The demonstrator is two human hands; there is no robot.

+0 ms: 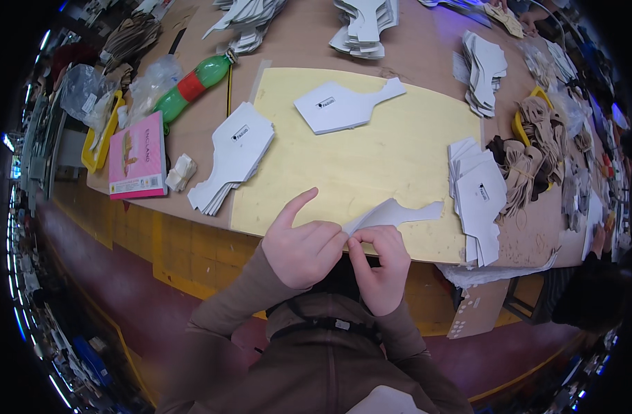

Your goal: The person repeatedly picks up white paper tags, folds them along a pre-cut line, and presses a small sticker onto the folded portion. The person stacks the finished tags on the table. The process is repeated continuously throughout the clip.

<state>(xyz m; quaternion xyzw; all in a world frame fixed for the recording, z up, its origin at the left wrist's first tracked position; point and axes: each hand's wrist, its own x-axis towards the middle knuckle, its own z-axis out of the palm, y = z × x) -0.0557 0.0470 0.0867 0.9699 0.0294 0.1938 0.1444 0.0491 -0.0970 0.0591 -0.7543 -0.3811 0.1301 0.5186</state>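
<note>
A pale grey-white cut piece point(396, 212) with a narrow curved tail is held up at the near edge of the yellow sheet point(316, 162). My left hand point(303, 246) pinches its near left edge, thumb raised and the other fingers curled. Thumb and forefinger of my right hand point(383, 262) close on the same edge, close against the left fingertips. Beyond them lies a flat white piece point(343, 108) of similar outline. A fanned stack of such pieces point(234, 153) rests to the left, and another stack point(478, 196) to the right.
More white stacks point(364, 27) stand at the table's far side. At the left are a green bottle point(209, 71), a pink book point(138, 157), a crumpled white wad point(182, 172) and a yellow tray point(95, 155). Tan strap bundles point(530, 162) lie right. Another person's hand point(528, 24) shows far right.
</note>
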